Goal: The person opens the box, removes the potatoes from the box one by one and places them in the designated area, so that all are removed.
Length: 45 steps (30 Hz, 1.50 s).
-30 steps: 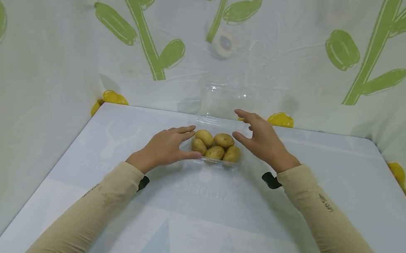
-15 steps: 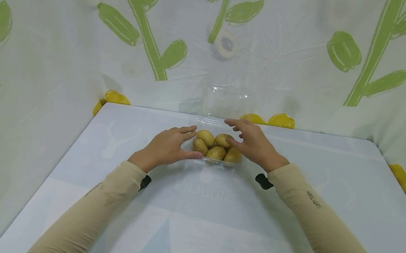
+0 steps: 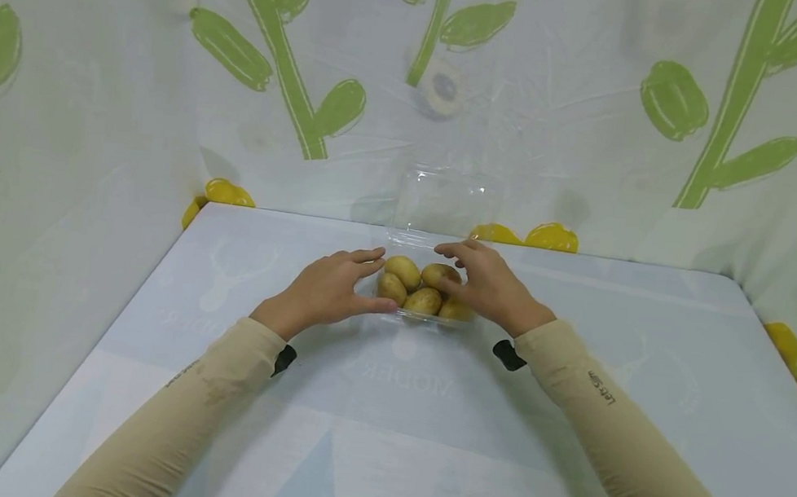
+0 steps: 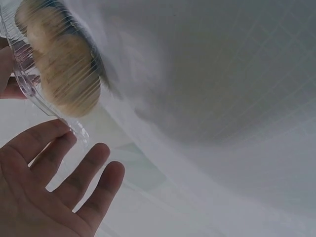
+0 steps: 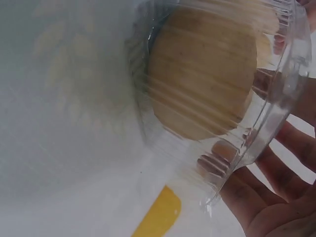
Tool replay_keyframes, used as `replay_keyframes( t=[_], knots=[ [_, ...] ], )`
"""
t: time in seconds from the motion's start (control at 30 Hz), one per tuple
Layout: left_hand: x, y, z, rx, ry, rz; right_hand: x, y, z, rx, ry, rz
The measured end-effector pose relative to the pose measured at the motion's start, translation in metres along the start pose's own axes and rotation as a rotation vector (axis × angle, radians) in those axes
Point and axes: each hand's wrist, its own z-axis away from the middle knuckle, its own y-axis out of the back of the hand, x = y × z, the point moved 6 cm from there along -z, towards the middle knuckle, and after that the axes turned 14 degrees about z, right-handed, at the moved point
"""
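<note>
Flanking a clear plastic clamshell tray (image 3: 420,317) of small potatoes (image 3: 424,300), both hands are seen at the far middle of the pale surface (image 3: 380,410). The step in hand is judged to be the taking hold of the tray from both sides, its hinged lid (image 3: 448,198) standing open and upright behind it. The left hand (image 3: 323,289) is laid beside the tray's left edge with fingers (image 4: 74,185) straight and slightly spread; in the left wrist view they are seen just short of the ribbed wall, and nothing is gripped. The right hand (image 3: 486,287) is arched over the tray's right side, its fingers (image 5: 276,177) loosely bent at the rim; whether the plastic is actually pinched cannot be told, since in the right wrist view the fingers are only seen through the clear wall, close against it. The next move is judged to call for a light, even hold on the thin walls, which would buckle under a hard squeeze, and for the tray to be kept level so the loosely piled potatoes are not spilled.
</note>
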Motion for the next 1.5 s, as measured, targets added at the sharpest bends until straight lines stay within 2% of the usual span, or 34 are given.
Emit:
replay_keyframes(
  t=[0.33,0.57,0.8,1.1,1.5],
  knots=[
    [0.001,0.000,0.000,0.000,0.000,0.025,-0.002,-0.009,-0.003,-0.036,-0.037,0.068],
    [-0.001,0.001,0.000,-0.006,-0.001,0.022,-0.007,-0.019,-0.004,-0.070,-0.015,0.143],
    [-0.003,0.001,0.000,-0.012,0.006,0.036,-0.007,-0.020,-0.007,-0.118,-0.040,0.106],
    [-0.004,0.000,-0.002,-0.009,-0.011,0.021,-0.005,-0.024,-0.009,-0.166,-0.090,0.007],
    [-0.004,0.001,-0.003,-0.011,0.000,0.026,-0.003,-0.025,-0.009,-0.150,-0.085,0.007]
  ],
)
